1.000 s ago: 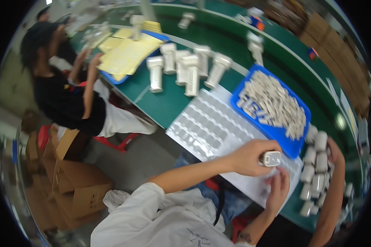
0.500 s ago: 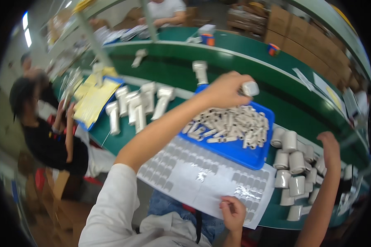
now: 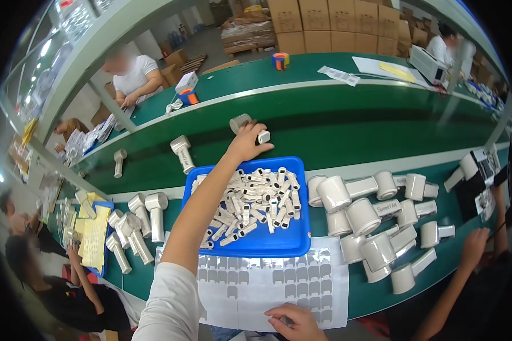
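Left hand (image 3: 248, 143) closes round the handle of 1 white device (image 3: 239, 121) beyond the blue tray (image 3: 267, 248), long axis slanting far-left to near-right; right hand (image 3: 296, 324), farther off, half open above the label sheet (image 3: 256, 298), seems empty.

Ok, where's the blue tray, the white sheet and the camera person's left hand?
Blue tray (image 3: 261, 250): head view, on its near rim.
White sheet (image 3: 256, 300): head view, on a blank part near its middle.
Left hand (image 3: 245, 143): head view, on the back of the hand.
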